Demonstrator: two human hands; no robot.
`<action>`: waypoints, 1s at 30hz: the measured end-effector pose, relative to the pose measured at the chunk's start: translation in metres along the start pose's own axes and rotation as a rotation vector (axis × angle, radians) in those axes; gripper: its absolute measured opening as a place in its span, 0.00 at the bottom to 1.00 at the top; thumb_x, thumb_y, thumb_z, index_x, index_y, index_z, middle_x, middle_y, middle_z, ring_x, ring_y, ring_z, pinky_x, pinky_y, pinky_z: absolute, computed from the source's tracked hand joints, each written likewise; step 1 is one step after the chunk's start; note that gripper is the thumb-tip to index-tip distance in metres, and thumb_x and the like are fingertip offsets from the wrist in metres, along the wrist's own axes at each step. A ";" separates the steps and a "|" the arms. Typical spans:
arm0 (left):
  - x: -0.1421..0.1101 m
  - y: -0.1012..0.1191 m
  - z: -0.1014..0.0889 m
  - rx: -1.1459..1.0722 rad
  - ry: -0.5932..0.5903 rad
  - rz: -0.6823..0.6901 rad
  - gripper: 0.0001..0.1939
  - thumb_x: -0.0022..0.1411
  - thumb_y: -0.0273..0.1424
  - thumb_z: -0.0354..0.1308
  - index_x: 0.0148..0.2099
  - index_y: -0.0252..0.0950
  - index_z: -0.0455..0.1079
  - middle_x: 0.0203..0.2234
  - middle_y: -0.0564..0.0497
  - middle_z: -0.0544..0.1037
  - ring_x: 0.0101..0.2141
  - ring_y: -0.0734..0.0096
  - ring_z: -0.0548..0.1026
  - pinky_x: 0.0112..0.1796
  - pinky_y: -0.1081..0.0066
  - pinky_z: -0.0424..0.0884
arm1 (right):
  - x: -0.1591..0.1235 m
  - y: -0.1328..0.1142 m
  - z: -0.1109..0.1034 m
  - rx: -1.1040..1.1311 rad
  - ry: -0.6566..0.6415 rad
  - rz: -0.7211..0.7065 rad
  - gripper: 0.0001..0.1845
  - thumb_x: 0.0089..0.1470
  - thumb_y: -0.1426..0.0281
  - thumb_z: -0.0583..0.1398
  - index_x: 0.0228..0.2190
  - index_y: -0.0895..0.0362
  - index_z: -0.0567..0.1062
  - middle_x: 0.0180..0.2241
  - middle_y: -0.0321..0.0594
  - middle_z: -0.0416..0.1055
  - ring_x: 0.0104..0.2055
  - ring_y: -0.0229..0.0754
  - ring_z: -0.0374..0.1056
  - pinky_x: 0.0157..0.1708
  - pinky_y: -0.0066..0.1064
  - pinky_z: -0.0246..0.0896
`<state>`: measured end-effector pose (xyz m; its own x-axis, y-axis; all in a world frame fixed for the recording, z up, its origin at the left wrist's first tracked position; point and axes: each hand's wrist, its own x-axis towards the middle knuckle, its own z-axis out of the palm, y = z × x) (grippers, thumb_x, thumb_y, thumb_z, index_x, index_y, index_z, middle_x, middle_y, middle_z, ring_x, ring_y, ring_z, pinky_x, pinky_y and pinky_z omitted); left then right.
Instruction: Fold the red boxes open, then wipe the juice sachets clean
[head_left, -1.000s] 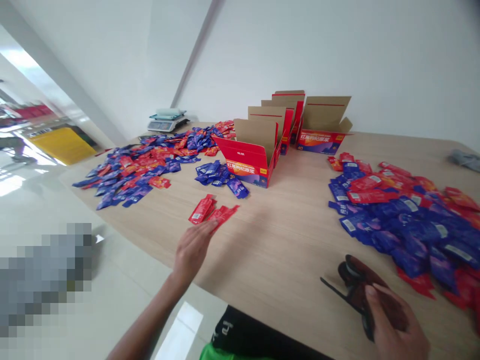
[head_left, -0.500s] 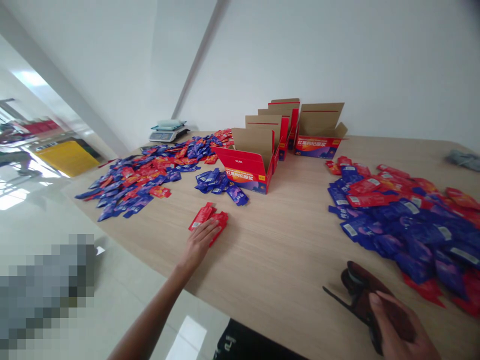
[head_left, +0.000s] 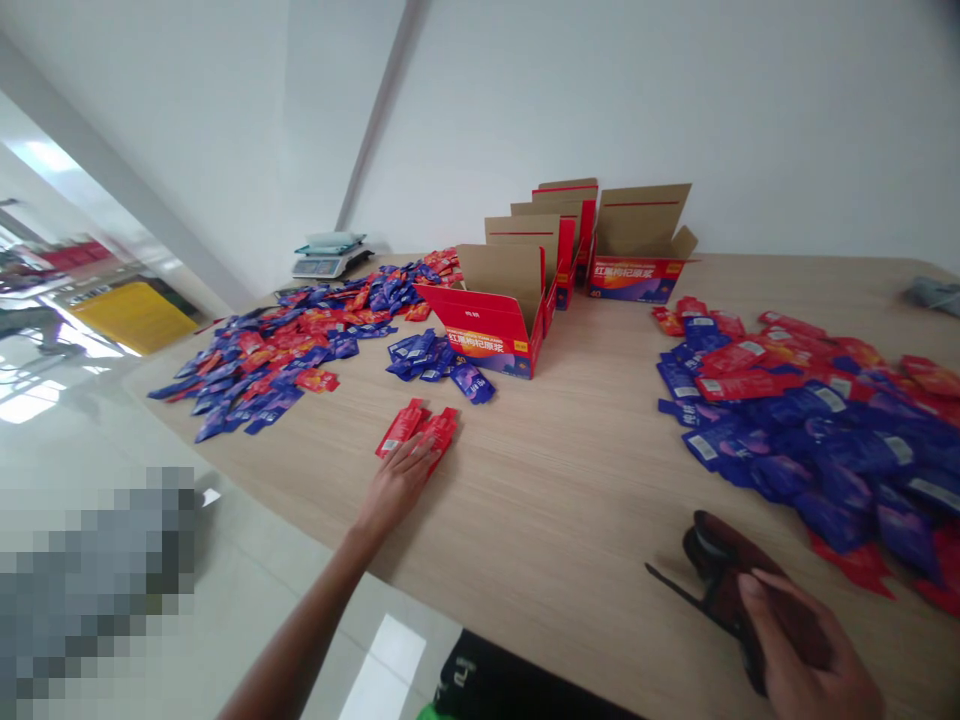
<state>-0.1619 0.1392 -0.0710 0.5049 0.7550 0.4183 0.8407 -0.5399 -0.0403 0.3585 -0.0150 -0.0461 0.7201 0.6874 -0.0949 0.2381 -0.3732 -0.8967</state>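
My left hand lies flat with fingers stretched out over the lower part of two red sachets on the table. They lie side by side, and the fingers partly cover the right one. In my right hand, at the lower right, is a dark reddish-brown object with a rounded black end and a thin black prong pointing left; its exact kind is unclear. My thumb presses on its side, while the other fingers are mostly hidden. Beyond the left hand lies a small group of blue sachets, beside an open red carton.
Several more open cartons stand behind, towards the wall. A mixed heap of red and blue sachets covers the right side of the wooden table; another heap spreads on the left. A scale stands at the far left.
The view has shifted slightly. My left hand has slid back a little towards me, showing more of the right red sachet. My right hand still holds the brown object in nearly the same place.
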 end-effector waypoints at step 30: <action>-0.003 0.017 -0.016 -0.086 -0.042 -0.035 0.18 0.76 0.29 0.51 0.63 0.40 0.73 0.64 0.45 0.74 0.66 0.55 0.69 0.62 0.51 0.73 | -0.001 0.006 -0.003 -0.036 -0.008 -0.008 0.34 0.46 0.41 0.66 0.43 0.55 0.79 0.44 0.48 0.80 0.51 0.65 0.74 0.58 0.55 0.63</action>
<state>-0.1517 0.1222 -0.0587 0.4851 0.7879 0.3794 0.8390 -0.5416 0.0520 0.3609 -0.0197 -0.0502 0.7126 0.6956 -0.0916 0.2669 -0.3895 -0.8815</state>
